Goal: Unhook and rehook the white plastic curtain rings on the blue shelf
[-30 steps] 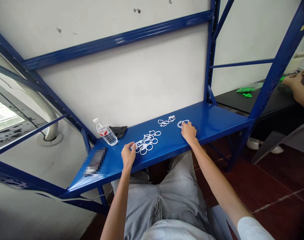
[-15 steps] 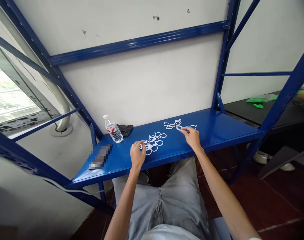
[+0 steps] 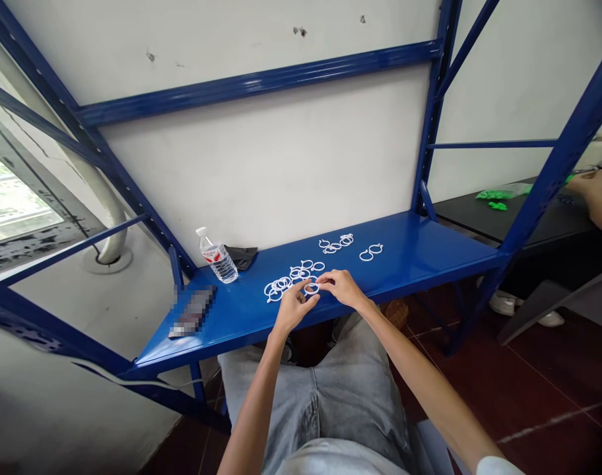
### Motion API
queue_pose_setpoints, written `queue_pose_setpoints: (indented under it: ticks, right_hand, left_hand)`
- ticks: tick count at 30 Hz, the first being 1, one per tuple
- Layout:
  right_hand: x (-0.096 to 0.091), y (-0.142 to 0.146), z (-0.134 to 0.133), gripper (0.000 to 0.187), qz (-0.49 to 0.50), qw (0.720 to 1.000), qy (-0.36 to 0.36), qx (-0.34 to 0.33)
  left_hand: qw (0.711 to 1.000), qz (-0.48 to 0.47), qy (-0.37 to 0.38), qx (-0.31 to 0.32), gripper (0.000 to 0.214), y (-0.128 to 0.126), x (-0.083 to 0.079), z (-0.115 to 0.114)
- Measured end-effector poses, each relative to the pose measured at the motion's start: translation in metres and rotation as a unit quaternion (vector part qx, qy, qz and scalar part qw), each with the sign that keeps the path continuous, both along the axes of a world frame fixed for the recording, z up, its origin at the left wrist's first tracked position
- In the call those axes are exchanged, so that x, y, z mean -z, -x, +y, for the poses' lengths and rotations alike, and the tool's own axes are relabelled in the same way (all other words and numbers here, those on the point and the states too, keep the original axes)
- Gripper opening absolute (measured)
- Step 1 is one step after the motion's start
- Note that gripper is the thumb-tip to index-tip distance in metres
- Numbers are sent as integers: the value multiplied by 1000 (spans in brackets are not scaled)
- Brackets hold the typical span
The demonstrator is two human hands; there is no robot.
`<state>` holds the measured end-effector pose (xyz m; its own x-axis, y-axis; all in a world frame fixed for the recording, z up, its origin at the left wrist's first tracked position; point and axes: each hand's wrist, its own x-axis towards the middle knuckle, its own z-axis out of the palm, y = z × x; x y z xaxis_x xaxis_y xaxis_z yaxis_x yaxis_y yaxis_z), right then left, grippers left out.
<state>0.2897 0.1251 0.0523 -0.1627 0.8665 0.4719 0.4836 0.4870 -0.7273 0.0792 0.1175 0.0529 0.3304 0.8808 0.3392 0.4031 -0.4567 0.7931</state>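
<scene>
White ring point(image 3: 311, 287) pinched by left hand point(image 3: 292, 309) and right hand point(image 3: 343, 287) near shelf point(image 3: 420, 251) edge.

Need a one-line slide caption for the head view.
Left hand and right hand hold one white ring at a blue shelf, beside a ring pile and a bottle.
</scene>
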Motion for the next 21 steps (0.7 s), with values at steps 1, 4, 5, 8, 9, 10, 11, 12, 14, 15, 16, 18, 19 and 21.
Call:
queue_pose_setpoints:
  ticks: [1,4,5,8,9,10,11,12,14,15,16,18,19,21]
  right_hand:
    - [1,-1,0,14,-13,1000,-3,6]
    - [5,-2,2,14,-47,999,-7,20]
    - [7,-1,2,13,-56,998,-5,23]
    - [10,1,3,13,-76,997,1,34]
    - [10,2,3,13,-82,996,2,38]
    - [10,4,2,12,-86,995,3,44]
    - [10,4,2,12,-90,995,4,48]
    - [8,5,1,12,-95,994,6,51]
    - [5,4,0,12,-106,993,12,54]
    - [3,1,-1,14,-114,992,12,60]
    - [0,-3,-1,17,-125,989,11,76]
    - [-3,-17,0,26,-147,979,6,145]
    - [-5,-26,0,31,-156,968,5,194]
    - [-5,-47,1,41,-175,939,16,296]
  left_hand:
    - [1000,-1,2,2,55,0,1,0]
    - [1000,-9,4,2,51,0,4,2]
    - [1000,-10,4,1,50,0,6,3]
    - [1000,-8,6,-5,48,0,9,5]
    - [1000,-7,5,-6,47,0,9,6]
    - [1000,-5,3,-7,46,-1,10,6]
    - [1000,-4,-1,-7,45,-1,10,6]
    - [1000,-2,-5,-7,44,-1,10,6]
    - [1000,2,-20,-11,43,-1,11,7]
    - [999,4,-31,-19,43,-1,12,8]
    - [999,6,-44,-31,44,-1,13,9]
    - [996,12,-71,-58,46,-1,16,11]
    - [994,16,-81,-70,47,-1,18,13]
    - [991,29,-95,-90,46,-3,21,15]
